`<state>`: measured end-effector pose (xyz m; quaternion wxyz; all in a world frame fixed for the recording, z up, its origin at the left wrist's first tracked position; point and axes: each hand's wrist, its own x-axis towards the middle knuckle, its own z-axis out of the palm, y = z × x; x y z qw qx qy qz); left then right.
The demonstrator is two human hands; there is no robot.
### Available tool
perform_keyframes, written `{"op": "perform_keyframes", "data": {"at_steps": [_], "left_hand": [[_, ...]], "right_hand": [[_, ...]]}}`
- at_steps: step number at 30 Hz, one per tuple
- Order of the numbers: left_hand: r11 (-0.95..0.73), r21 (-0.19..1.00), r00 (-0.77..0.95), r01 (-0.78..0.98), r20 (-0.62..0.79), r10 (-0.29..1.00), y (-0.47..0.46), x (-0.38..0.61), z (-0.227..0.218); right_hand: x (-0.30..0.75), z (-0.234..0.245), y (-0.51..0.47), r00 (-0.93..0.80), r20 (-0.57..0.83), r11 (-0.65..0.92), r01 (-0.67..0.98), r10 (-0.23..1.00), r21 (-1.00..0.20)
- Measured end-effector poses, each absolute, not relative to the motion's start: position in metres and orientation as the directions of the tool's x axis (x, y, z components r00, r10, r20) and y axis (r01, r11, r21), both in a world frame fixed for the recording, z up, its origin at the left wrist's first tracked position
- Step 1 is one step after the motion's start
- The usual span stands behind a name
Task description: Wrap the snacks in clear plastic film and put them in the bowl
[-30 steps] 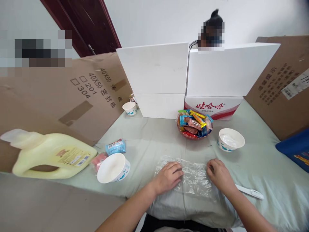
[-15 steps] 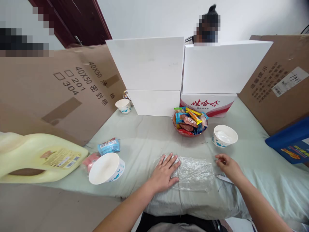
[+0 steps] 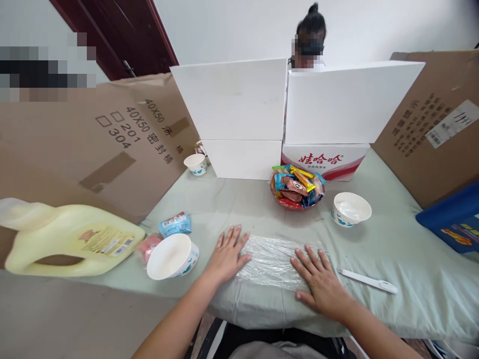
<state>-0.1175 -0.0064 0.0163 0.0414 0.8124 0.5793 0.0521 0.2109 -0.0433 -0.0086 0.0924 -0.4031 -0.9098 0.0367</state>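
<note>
Here — thin, wrinkly plastic film [image 3: 268, 262]

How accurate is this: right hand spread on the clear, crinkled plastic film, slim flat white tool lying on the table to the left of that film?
One error: the slim flat white tool lies to the right of the clear, crinkled plastic film, not the left, as the head view shows. The right hand is spread on the film, as stated.

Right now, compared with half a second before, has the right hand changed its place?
Yes. Against the rightmost paper bowl, the right hand has moved left and nearer the person, and now rests on the clear plastic sheet.
</note>
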Motion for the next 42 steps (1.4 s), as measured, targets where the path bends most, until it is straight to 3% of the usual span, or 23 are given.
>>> {"op": "perform_keyframes", "data": {"at_steps": [2, 6, 8, 13, 19, 23, 27, 30, 34, 38, 40, 42], "left_hand": [[-0.318, 0.143, 0.304, 0.937, 0.11, 0.946, -0.015, -0.128, 0.024], [-0.639, 0.258, 0.624, 0.724, 0.148, 0.767, -0.044, -0.123, 0.036], [-0.704, 0.302, 0.697, 0.642, 0.152, 0.701, -0.056, -0.119, 0.036], [-0.71, 0.35, 0.667, 0.611, 0.256, 0.7, -0.059, -0.123, 0.031], [-0.563, 0.499, 0.539, 0.658, 0.209, 0.816, -0.039, -0.117, 0.039], [-0.417, 0.432, 0.385, 0.8, 0.165, 0.908, -0.012, -0.104, 0.034], [-0.229, 0.264, 0.212, 0.937, 0.089, 0.973, 0.008, -0.09, 0.021], [-0.149, 0.2, 0.135, 0.968, 0.078, 0.988, 0.013, -0.084, 0.013], [-0.105, 0.178, 0.088, 0.978, 0.101, 0.991, 0.01, -0.083, 0.014], [-0.162, 0.147, 0.104, 0.976, 0.338, 0.935, -0.001, -0.071, 0.024], [-0.304, 0.15, 0.214, 0.941, 0.43, 0.877, -0.009, -0.059, 0.027], [-0.472, 0.177, 0.372, 0.864, 0.408, 0.834, -0.017, -0.045, 0.025]], "right_hand": [[0.212, -0.002, -0.043, -0.655, 0.129, 0.667, 0.726, 0.745, -0.165], [0.212, 0.017, -0.051, -0.667, 0.101, 0.668, 0.701, 0.738, -0.249], [0.217, 0.021, -0.058, -0.677, 0.079, 0.666, 0.685, 0.732, -0.294], [0.24, 0.014, -0.074, -0.623, 0.147, 0.634, 0.707, 0.768, -0.315], [0.247, 0.016, -0.072, -0.508, 0.226, 0.553, 0.713, 0.831, -0.432], [0.238, 0.018, -0.047, -0.314, 0.19, 0.367, 0.804, 0.93, -0.468], [0.226, 0.005, -0.024, -0.189, 0.178, 0.239, 0.914, 0.966, -0.329], [0.221, -0.004, -0.017, -0.15, 0.159, 0.186, 0.953, 0.976, -0.238], [0.223, -0.006, -0.015, -0.107, 0.185, 0.156, 0.949, 0.977, -0.275], [0.223, -0.002, -0.011, -0.103, 0.192, 0.161, 0.933, 0.976, -0.32], [0.22, -0.002, -0.008, -0.107, 0.174, 0.158, 0.937, 0.979, -0.313], [0.216, -0.004, -0.006, -0.113, 0.153, 0.154, 0.945, 0.982, -0.29]]}}
